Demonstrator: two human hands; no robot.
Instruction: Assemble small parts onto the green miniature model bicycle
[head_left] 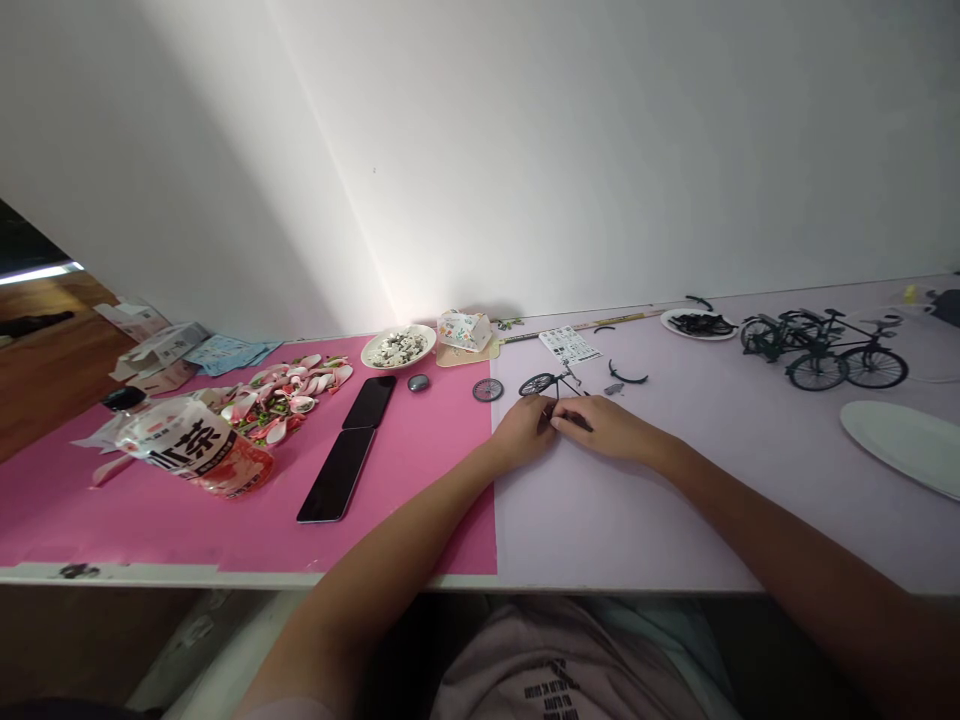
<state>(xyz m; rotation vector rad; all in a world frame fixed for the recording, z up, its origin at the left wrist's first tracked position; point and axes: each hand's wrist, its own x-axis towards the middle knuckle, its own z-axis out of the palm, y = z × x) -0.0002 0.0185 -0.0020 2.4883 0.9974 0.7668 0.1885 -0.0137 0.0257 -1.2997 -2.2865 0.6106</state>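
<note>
A partly built black model bicycle (pixel 556 382) stands out beyond my fingertips, one spoked wheel on its left side. My left hand (pixel 526 428) is closed around its near part. My right hand (pixel 604 427) meets it there, fingers pinched together at the same spot. What lies between the fingertips is mostly hidden. A loose spoked wheel (pixel 488 390) lies flat to the left of my hands. Beyond my right hand are a curved black part (pixel 628 374) and a small grey piece (pixel 613 389). A printed instruction sheet (pixel 570 345) lies farther back.
Finished model bicycles (pixel 825 345) stand at right, near a plate of black parts (pixel 697 336) and a white oval plate (pixel 900 440). Leftward are two dark phones (pixel 337 475), a drink bottle (pixel 199 445), a pile of pink-and-green pieces (pixel 289 390) and a dish (pixel 367 352). A wall rises behind.
</note>
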